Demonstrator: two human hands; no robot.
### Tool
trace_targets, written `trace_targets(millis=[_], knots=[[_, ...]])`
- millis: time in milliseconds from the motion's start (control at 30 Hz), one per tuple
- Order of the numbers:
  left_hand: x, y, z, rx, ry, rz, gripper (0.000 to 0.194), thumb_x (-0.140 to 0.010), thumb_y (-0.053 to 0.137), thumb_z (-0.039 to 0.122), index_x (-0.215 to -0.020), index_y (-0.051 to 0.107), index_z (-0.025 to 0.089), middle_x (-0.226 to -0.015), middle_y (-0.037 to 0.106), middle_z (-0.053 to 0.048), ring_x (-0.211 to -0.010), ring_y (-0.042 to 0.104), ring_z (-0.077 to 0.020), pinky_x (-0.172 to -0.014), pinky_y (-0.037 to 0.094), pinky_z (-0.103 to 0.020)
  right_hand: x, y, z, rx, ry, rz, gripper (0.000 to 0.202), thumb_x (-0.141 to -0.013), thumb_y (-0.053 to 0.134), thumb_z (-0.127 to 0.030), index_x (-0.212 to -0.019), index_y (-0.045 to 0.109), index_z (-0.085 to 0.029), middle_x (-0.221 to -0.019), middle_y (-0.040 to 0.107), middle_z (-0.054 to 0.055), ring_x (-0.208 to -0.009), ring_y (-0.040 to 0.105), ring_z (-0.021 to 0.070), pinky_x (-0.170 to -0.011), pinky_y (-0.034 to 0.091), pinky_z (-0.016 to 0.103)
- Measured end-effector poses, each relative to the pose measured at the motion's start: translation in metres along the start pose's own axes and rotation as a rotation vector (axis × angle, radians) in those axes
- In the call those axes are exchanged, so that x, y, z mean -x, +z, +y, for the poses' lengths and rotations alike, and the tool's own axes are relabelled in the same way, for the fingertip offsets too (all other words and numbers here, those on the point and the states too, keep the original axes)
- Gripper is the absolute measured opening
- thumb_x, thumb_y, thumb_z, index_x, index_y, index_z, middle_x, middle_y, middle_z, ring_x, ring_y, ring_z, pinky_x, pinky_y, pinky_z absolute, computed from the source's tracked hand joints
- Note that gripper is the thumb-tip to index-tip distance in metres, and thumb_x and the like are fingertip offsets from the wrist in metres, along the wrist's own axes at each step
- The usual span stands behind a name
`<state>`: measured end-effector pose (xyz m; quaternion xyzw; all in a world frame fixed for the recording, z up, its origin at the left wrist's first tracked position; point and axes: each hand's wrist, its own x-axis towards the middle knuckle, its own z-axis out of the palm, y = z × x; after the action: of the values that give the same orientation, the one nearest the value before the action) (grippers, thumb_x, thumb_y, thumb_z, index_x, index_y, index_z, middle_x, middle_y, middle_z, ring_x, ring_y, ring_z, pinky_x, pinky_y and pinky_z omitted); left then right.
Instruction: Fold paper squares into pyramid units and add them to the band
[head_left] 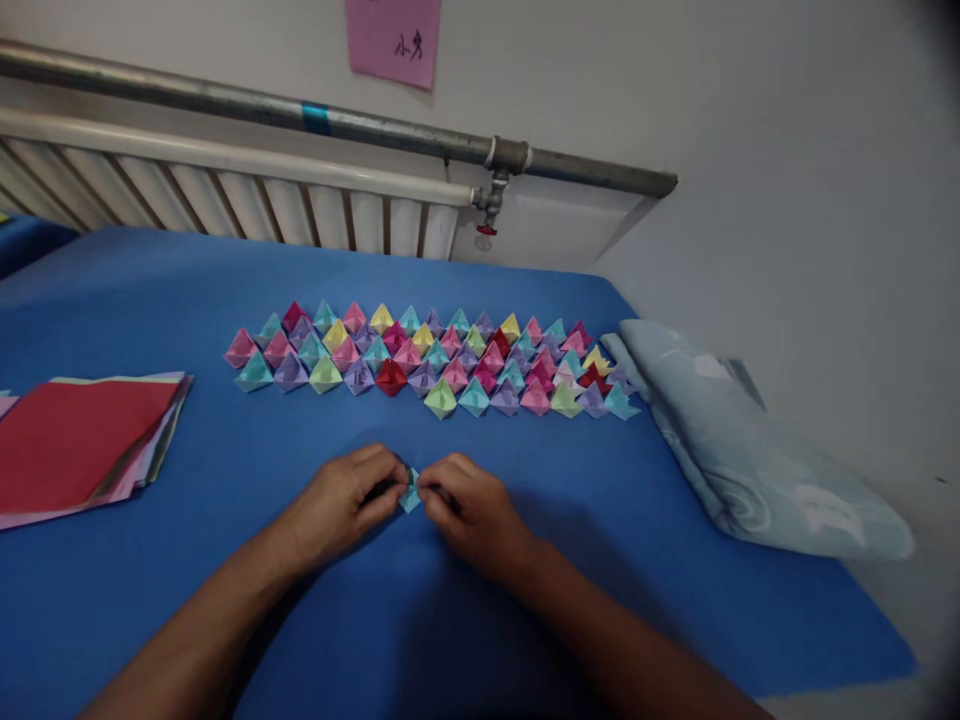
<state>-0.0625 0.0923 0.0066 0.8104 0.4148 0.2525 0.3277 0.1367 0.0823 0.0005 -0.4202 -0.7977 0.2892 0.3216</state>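
A small light-blue folded paper piece [409,494] is pinched between my two hands, low over the blue tabletop. My left hand [351,492] grips its left side between thumb and fingers. From the other side, my right hand [466,508] pinches the right edge; the fingers hide much of the paper. Beyond both hands, several rows of folded paper boats [391,378] in pink, blue, purple, yellow, green and red stand close together.
On the left lies a stack of coloured paper sheets [82,430], red on top. A folded pale-blue patterned cloth [750,450] rests at the right by the wall. Behind the blue table [247,620] are a radiator [330,215] and a metal pipe [405,134] with a red-handled valve.
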Motion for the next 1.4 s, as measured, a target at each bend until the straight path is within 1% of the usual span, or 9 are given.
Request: trace_targets(millis=[133,267,367,533,700,1000,1167,1267,1400], knots=[[0.001,-0.005,-0.002,-0.024,-0.028,0.051,0.013,-0.089,0.048,0.025,-0.081,0.057,0.020,-0.076,0.057,0.001,-0.068,0.054,-0.0120,-0.063,0.042,-0.023,0.001,-0.001,0.000,-0.011,0.020,0.038,0.017,-0.082,0.055,-0.005,-0.085,0.061,-0.020,-0.079,0.059,-0.001,-0.074,0.056,0.0128,-0.069,0.043,0.024],[0.001,-0.009,0.000,-0.066,-0.066,0.065,0.011,-0.086,0.048,0.025,-0.079,0.055,0.020,-0.071,0.055,0.003,-0.060,0.051,-0.0110,-0.057,0.039,-0.023,0.002,-0.002,-0.001,0.004,0.056,0.050,0.015,-0.081,0.054,-0.007,-0.083,0.059,-0.020,-0.077,0.057,-0.001,-0.068,0.053,0.0117,-0.065,0.042,0.023],[0.000,-0.007,0.003,-0.080,-0.071,0.059,0.011,-0.085,0.047,0.025,-0.077,0.054,0.020,-0.070,0.053,0.003,-0.060,0.050,-0.0109,-0.057,0.039,-0.023,0.002,-0.002,-0.001,0.000,0.043,0.053,0.015,-0.080,0.052,-0.006,-0.081,0.058,-0.020,-0.075,0.055,-0.002,-0.065,0.050,0.0113,-0.063,0.041,0.022],[0.000,-0.002,0.006,-0.087,-0.111,0.050,0.014,-0.085,0.052,0.033,-0.080,0.054,0.020,-0.070,0.052,0.003,-0.059,0.048,-0.0111,-0.057,0.038,-0.024,0.002,-0.002,-0.002,0.010,0.029,0.032,0.013,-0.081,0.051,-0.009,-0.079,0.056,-0.020,-0.073,0.052,-0.002,-0.064,0.049,0.0117,-0.062,0.039,0.023],[-0.001,-0.002,0.003,-0.085,-0.131,0.059,0.012,-0.083,0.048,0.026,-0.075,0.054,0.020,-0.069,0.053,0.002,-0.062,0.050,-0.0124,-0.058,0.038,-0.024,0.003,-0.002,-0.003,-0.008,0.045,0.045,0.014,-0.080,0.052,-0.007,-0.079,0.056,-0.020,-0.072,0.052,-0.003,-0.062,0.048,0.0103,-0.060,0.038,0.022],[-0.001,-0.011,-0.001,-0.086,-0.171,0.119,0.015,-0.082,0.048,0.030,-0.073,0.055,0.020,-0.066,0.053,0.003,-0.056,0.048,-0.0113,-0.055,0.037,-0.024,0.008,-0.005,-0.005,-0.008,0.095,0.100,0.015,-0.077,0.051,-0.006,-0.075,0.054,-0.021,-0.067,0.051,-0.004,-0.059,0.049,0.0109,-0.056,0.038,0.021],[0.001,-0.008,0.005,-0.087,-0.192,0.098,0.016,-0.083,0.053,0.036,-0.079,0.055,0.021,-0.068,0.054,0.003,-0.058,0.049,-0.0119,-0.056,0.038,-0.025,0.011,-0.005,-0.007,0.029,0.051,0.077,0.015,-0.079,0.050,-0.007,-0.074,0.050,-0.021,-0.065,0.048,-0.004,-0.056,0.046,0.0105,-0.054,0.036,0.022],[0.002,-0.004,0.008,-0.103,-0.226,0.101,0.022,-0.080,0.059,0.042,-0.085,0.054,0.021,-0.070,0.054,0.003,-0.058,0.049,-0.0126,-0.056,0.039,-0.026,0.012,-0.003,-0.008,0.052,0.002,0.080,0.014,-0.080,0.049,-0.008,-0.075,0.049,-0.021,-0.066,0.048,-0.004,-0.055,0.045,0.0102,-0.054,0.036,0.022],[0.003,-0.001,0.006,-0.150,-0.281,0.072,0.020,-0.078,0.058,0.039,-0.089,0.054,0.022,-0.071,0.055,0.003,-0.060,0.051,-0.0141,-0.057,0.039,-0.027,0.012,0.002,-0.009,0.076,-0.052,0.080,0.016,-0.081,0.047,-0.007,-0.075,0.048,-0.021,-0.068,0.050,-0.003,-0.058,0.048,0.0109,-0.057,0.038,0.022]])
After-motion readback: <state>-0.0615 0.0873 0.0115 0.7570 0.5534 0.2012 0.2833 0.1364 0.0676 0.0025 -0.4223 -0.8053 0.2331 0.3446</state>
